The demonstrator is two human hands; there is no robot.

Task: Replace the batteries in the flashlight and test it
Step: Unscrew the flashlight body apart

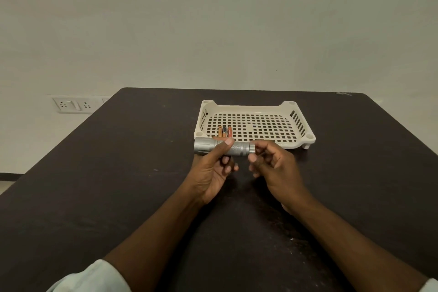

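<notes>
A silver metal flashlight lies sideways above the table, head pointing left. My left hand grips its barrel, thumb on top. My right hand pinches the tail cap at the right end between thumb and fingers. Behind the flashlight, three small batteries lie side by side in the front left part of a cream perforated plastic tray; two are orange and one is dark.
The dark table spreads wide around my hands, its far edge against a pale wall. A white socket panel is on the wall at the left, below table height.
</notes>
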